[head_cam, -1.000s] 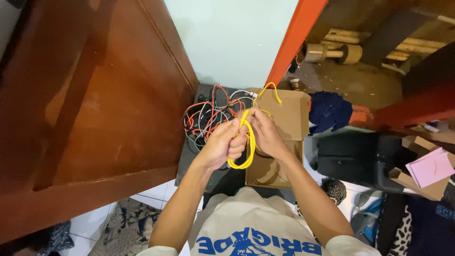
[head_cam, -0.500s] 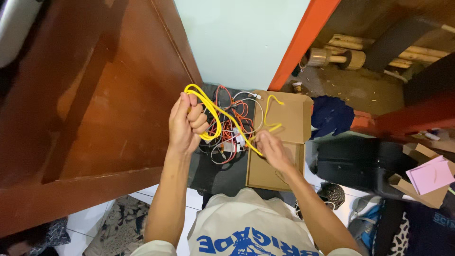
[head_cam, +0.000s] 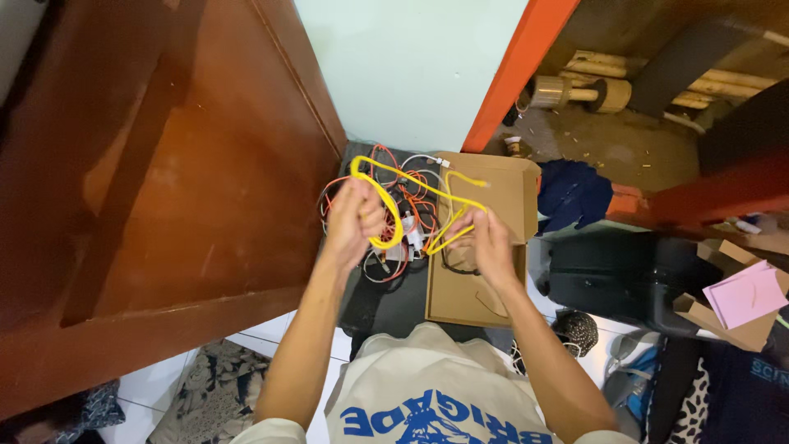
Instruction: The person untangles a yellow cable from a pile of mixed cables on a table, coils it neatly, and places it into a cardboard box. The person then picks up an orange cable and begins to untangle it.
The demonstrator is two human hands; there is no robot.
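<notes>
Head: both hands (head_cam: 353, 218) grip yellow cable (head_cam: 386, 197) (over brown carton (head_cam: 493, 193)).

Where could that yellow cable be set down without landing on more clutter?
The cardboard box is mostly bare below the right hand. Dark floor shows between the box and the wooden door. The wire tangle beside the left hand is crowded.

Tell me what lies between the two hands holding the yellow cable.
In the head view, the yellow cable spans from the left hand to the right hand. Beneath the gap lies a tangle of orange and white wires.
</notes>
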